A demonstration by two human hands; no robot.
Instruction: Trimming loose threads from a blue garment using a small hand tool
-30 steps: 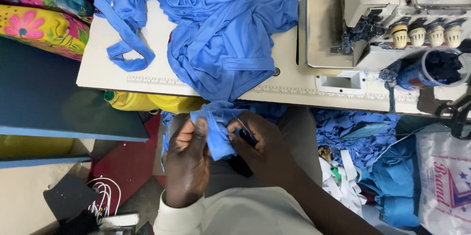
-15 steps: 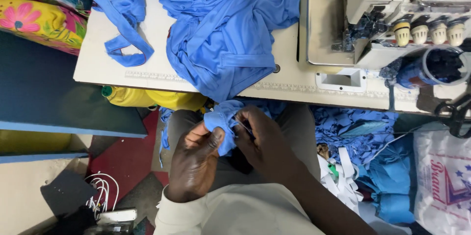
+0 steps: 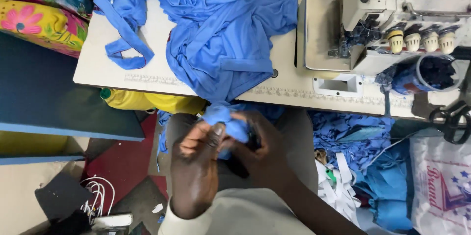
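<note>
Both my hands meet just below the front edge of the sewing table point(image 3: 98, 68). My left hand point(image 3: 196, 151) pinches a bunched piece of blue fabric point(image 3: 223, 117). My right hand point(image 3: 260, 151) grips the same piece from the right, with a small dark object half hidden in its fingers. The blue piece hangs down from a large heap of blue cloth point(image 3: 221, 24) spread over the table top. A blue strip point(image 3: 125, 43) loops off the heap to the left.
A white sewing machine point(image 3: 392, 9) stands at the table's right end. Black scissors point(image 3: 454, 117) lie at the right edge. Blue scraps point(image 3: 358, 137) and a printed white bag point(image 3: 441, 186) lie on the floor at right, flowered fabric point(image 3: 39, 19) at upper left, white cables point(image 3: 98, 195) at lower left.
My hands have risen slightly and closed in on the blue piece, bunching it tighter. The view has shifted a little.
</note>
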